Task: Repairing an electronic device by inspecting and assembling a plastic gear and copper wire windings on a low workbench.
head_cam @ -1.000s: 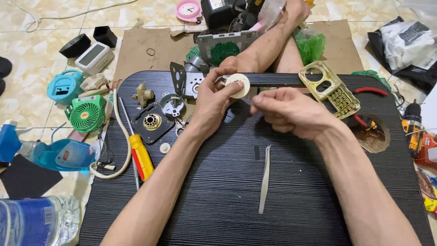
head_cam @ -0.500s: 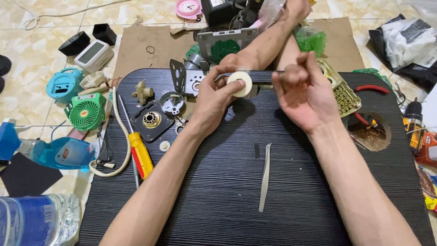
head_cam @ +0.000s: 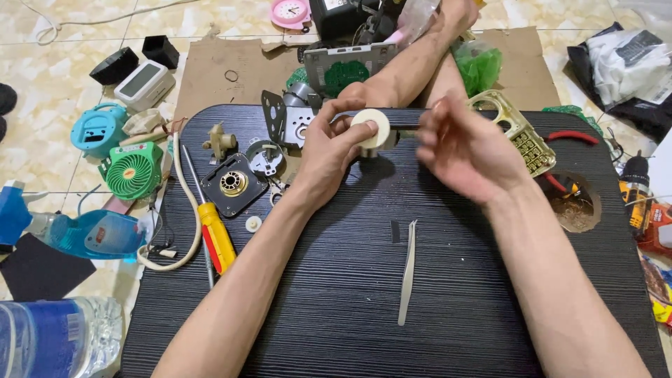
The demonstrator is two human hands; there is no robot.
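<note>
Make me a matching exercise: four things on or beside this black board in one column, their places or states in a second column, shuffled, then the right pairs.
Things:
1. cream roll of tape
2. yellow-handled screwdriver
3. tweezers
4. green mini fan

Places or states:
A. on the floor, left of the board
B. lying between the two forearms
C. gripped in the left hand
D. lying near the board's left edge

Pairs: 1-C, 2-D, 3-B, 4-A
</note>
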